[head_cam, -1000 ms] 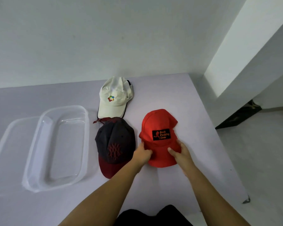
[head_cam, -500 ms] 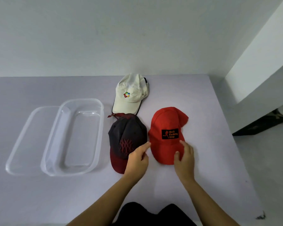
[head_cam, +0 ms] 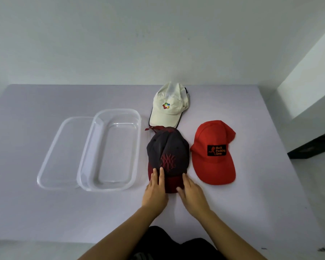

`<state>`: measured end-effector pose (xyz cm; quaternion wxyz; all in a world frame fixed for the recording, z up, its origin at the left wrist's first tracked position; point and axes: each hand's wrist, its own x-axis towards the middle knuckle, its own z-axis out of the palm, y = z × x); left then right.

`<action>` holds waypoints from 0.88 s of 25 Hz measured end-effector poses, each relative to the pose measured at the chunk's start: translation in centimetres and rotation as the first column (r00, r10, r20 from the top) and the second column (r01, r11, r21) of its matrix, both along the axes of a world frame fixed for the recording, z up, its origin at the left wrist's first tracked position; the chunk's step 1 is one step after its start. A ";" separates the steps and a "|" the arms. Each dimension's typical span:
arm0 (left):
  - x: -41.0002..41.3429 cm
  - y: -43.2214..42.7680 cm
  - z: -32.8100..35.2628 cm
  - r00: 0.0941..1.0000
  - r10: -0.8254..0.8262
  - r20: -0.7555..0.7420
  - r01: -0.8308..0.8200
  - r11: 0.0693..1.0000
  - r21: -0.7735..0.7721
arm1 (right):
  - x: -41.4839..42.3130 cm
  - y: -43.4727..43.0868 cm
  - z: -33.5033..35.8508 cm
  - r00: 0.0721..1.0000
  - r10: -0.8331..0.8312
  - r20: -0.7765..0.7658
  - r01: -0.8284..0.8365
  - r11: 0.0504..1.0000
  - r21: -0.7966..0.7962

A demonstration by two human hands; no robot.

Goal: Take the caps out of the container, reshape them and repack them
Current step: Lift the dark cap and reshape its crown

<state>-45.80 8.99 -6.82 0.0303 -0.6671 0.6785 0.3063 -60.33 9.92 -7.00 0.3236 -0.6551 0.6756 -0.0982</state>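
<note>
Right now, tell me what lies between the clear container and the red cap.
In the head view, the grey and maroon cap lies between them, left hand and right hand resting on its brim.

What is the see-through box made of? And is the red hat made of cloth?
The box looks like clear, glossy plastic: the table shows through it and its rim catches the light. The red hat looks like soft, matte cloth, maybe cotton: it has seams, slight wrinkles and no shine.
</note>
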 end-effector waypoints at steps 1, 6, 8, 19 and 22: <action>0.0 0.0 0.1 0.999 -0.021 0.040 0.022 1.000 -0.022 | 0.0 0.1 0.2 0.999 -0.011 -0.037 0.009 0.999 -0.043; 0.7 0.9 1.1 0.953 -0.239 0.185 0.257 0.963 -0.082 | -0.2 0.7 1.5 0.995 0.030 -0.091 -0.028 0.999 0.029; 0.8 0.9 1.7 0.956 -0.249 0.157 0.281 0.930 -0.235 | -0.3 1.0 1.6 0.997 -0.056 -0.048 0.057 0.998 0.006; 1.0 -2.5 7.6 0.968 -0.231 -0.103 0.125 0.791 -0.599 | 0.3 -1.7 5.4 0.980 -0.187 -0.065 0.131 0.858 -0.497; 1.9 -2.9 9.9 0.963 -0.249 -0.104 0.081 0.634 -0.769 | -0.2 -1.9 8.5 0.984 -0.174 0.048 0.167 0.770 -0.616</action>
